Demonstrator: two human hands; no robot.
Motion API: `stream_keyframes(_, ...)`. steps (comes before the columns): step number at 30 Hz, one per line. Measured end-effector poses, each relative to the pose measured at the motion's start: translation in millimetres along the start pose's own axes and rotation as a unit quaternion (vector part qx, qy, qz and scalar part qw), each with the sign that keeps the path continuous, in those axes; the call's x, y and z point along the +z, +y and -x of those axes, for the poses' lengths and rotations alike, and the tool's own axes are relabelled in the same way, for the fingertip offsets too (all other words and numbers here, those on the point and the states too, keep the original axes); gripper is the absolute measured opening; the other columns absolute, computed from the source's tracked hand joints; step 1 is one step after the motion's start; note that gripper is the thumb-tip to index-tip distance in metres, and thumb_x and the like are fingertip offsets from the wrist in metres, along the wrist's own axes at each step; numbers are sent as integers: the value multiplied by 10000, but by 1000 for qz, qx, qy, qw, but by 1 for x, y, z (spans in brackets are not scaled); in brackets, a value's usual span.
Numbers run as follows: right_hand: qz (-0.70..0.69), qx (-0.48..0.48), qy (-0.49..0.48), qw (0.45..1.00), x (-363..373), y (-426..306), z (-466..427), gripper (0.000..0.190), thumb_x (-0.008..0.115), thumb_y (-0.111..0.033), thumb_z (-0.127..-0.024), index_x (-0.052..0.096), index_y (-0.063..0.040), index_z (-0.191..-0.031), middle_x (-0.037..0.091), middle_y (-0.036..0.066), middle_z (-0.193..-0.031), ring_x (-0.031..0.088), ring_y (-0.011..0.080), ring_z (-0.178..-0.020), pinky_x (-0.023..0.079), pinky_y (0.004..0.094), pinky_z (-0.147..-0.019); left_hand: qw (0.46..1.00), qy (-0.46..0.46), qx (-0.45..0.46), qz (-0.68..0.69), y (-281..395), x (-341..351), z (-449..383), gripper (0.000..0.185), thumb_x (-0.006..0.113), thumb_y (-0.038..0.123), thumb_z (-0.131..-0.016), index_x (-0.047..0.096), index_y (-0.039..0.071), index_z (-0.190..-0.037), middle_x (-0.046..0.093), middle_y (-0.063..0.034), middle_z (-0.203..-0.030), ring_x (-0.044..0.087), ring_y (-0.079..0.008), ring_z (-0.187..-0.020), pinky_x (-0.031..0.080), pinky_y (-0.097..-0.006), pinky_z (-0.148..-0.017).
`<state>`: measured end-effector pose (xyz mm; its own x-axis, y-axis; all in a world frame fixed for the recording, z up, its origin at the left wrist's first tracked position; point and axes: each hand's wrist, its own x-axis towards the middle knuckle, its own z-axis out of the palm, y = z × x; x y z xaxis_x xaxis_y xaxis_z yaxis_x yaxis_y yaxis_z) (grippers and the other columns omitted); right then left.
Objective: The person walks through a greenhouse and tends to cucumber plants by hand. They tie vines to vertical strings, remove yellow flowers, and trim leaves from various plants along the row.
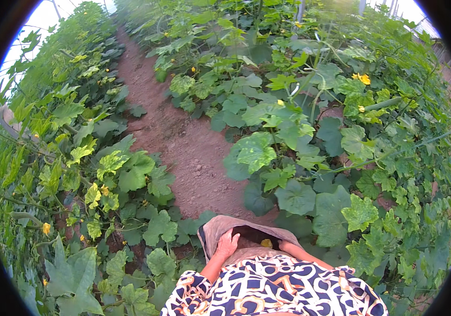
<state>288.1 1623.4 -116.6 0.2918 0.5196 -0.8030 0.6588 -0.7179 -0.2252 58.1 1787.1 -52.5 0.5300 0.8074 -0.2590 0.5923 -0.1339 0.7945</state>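
A brown cloth bag (213,229) hangs open at the person's waist, against a patterned shirt. My left hand (227,243) rests on its left rim, fingers bent over the cloth near the opening. On the opposite side, my right hand (284,245) reaches into the bag's mouth, its fingers hidden inside. Between the hands, a yellow flower (266,243) shows in the dark opening. Whether the right hand holds anything cannot be seen.
Leafy gourd vines line both sides of a bare soil path (194,158). A long green gourd (383,103) lies among the leaves at right, with a yellow flower (363,78) above it. Another slender gourd (26,216) is at left. A stem or cord (403,150) crosses the right-hand foliage.
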Motion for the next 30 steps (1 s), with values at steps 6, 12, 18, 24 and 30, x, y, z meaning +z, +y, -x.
stream_keyframes(6, -50, 0, -4, 999, -19, -40, 19, 446, 466, -325, -819, 543, 20, -1091, 513, 243, -1138, 480, 342, -1085, 363, 381, -926, 995, 103, 0, 8, -14, -23, -3, 340, 538, 195, -792, 533, -39, -1039, 568, -282, -918, 541, -424, -885, 441, -450, -766)
stream_keyframes(12, -82, -4, -9, 997, -65, -86, 9, 471, 450, -339, -831, 525, 39, -1101, 497, 261, -1149, 482, 357, -1076, 357, 386, -928, 991, 129, -35, -7, -17, -28, -19, 291, 517, 192, -791, 551, -38, -965, 573, -278, -848, 545, -439, -822, 439, -474, -719)
stream_keyframes(18, -84, 3, -30, 996, -112, -82, -47, 503, 416, -392, -844, 546, 50, -1045, 509, 284, -1103, 495, 391, -1034, 357, 408, -917, 986, 148, -42, -57, -9, -32, -73, 290, 537, 204, -785, 579, -48, -922, 578, -273, -834, 565, -414, -794, 455, -455, -702)
stream_keyframes(24, -57, -111, 101, 987, -143, -77, -67, 411, 382, -323, -877, 567, 24, -997, 607, 186, -960, 576, 335, -879, 430, 385, -836, 991, 68, -95, -58, 26, -33, -137, 356, 544, 227, -786, 556, -22, -1040, 579, -250, -956, 551, -385, -926, 444, -411, -809)
stream_keyframes(30, -116, -62, 17, 991, -166, -74, -91, 399, 389, -314, -880, 567, 27, -987, 610, 179, -945, 579, 318, -863, 436, 376, -821, 992, 14, -62, -106, 38, -39, -176, 288, 507, 209, -803, 551, -21, -971, 574, -257, -870, 543, -421, -848, 442, -460, -733)
